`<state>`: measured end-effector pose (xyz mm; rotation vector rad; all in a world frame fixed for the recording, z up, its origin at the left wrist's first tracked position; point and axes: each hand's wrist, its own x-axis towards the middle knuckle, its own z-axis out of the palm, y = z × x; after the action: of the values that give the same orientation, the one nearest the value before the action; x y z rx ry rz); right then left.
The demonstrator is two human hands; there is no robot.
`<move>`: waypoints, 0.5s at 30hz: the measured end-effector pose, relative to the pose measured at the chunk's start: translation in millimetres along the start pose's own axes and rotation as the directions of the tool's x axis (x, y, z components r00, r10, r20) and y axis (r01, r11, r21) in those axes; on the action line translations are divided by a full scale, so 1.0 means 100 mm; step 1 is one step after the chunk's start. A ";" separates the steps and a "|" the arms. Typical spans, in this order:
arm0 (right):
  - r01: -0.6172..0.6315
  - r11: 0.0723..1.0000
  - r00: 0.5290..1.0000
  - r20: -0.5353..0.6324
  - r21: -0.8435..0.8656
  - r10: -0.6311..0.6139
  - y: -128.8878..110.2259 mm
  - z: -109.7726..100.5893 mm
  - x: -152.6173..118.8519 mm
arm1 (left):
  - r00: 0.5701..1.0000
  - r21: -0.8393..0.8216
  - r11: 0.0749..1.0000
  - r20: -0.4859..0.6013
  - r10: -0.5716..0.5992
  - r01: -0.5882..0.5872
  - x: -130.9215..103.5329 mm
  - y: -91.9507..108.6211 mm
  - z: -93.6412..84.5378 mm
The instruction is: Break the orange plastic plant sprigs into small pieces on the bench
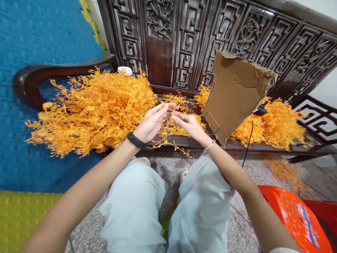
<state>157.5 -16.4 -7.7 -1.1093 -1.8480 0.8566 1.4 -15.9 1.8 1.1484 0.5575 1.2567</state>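
My left hand, with a black band on its wrist, holds an orange branching sprig between thumb and fingers. The sprig hangs below the palm, over the front edge of the dark wooden bench. Close beside it, my right hand has thumb and index finger pinched at the sprig's upper part; a thin bracelet is on that wrist. Left of my hands lies a big heap of orange sprigs. Smaller loose orange pieces lie on the bench behind my hands.
A brown cardboard piece stands upright on the bench, with more orange sprigs to its right. A black device with a cable is beside it. A white container is behind the left heap. A red stool stands lower right.
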 end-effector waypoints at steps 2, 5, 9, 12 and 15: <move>-0.001 0.996 1.000 -0.009 0.088 0.002 -0.01 0.05 0.01 | 1.000 -0.003 1.000 0.011 0.021 -0.021 -0.01 0.01 0.02; 0.003 0.977 0.999 -0.049 0.215 0.008 -0.05 0.08 0.01 | 0.999 -0.019 0.998 0.015 0.052 -0.052 -0.02 0.02 0.03; 0.062 0.969 0.987 -0.161 0.240 -0.023 -0.11 0.03 -0.01 | 0.998 -0.044 0.998 -0.037 0.053 -0.055 -0.01 0.04 0.00; 0.111 0.965 0.970 -0.238 0.237 -0.053 -0.13 -0.01 -0.03 | 0.997 -0.049 0.998 -0.078 0.029 -0.033 -0.01 0.05 -0.02; 0.116 0.964 0.966 -0.254 0.240 -0.053 -0.12 -0.03 -0.04 | 0.998 0.009 1.000 -0.060 0.005 -0.005 -0.02 0.06 -0.04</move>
<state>156.6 -24.1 2.8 -0.9228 -1.5234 0.8382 -4.9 -17.3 5.0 1.1233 0.6059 1.2976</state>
